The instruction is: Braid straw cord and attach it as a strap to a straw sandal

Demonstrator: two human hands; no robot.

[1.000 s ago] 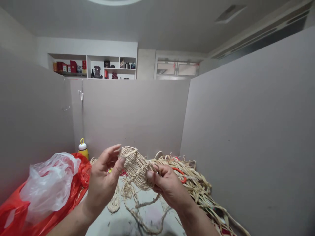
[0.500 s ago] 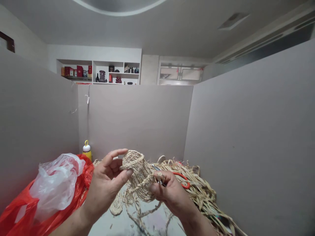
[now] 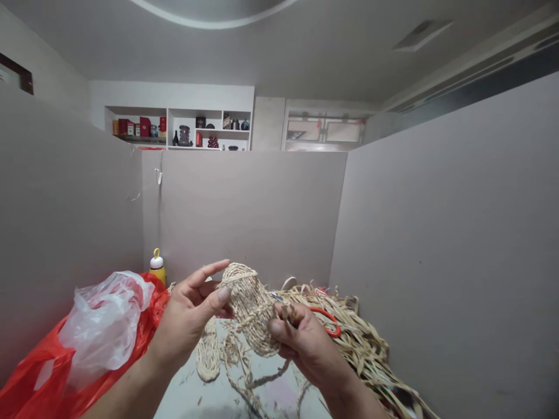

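Between my two hands is a small woven straw slipper [image 3: 248,302], raised above the table and tilted. My left hand [image 3: 192,311] grips its upper left end, thumb on the near face and index finger at the top edge. With thumb and fingers closed, my right hand [image 3: 301,337] pinches its lower right edge; a short strand end sticks up there. A braided straw cord [image 3: 271,375] trails on the table below. Behind my left wrist lies a flat oval woven sole [image 3: 207,355]. Red-handled scissors [image 3: 329,320] rest just beyond my right hand.
Loose dry straw strips [image 3: 362,343] are heaped on the right. A red plastic bag [image 3: 39,372] with a clear bag [image 3: 105,326] on it fills the left. A yellow bottle [image 3: 158,267] stands at the back left corner. Grey partitions [image 3: 244,209] enclose the table [image 3: 187,396].
The slipper has turned a little in my hands, and its strap across the upper end now lies flatter. My left thumb has shifted up and left along it. The view has moved slightly.
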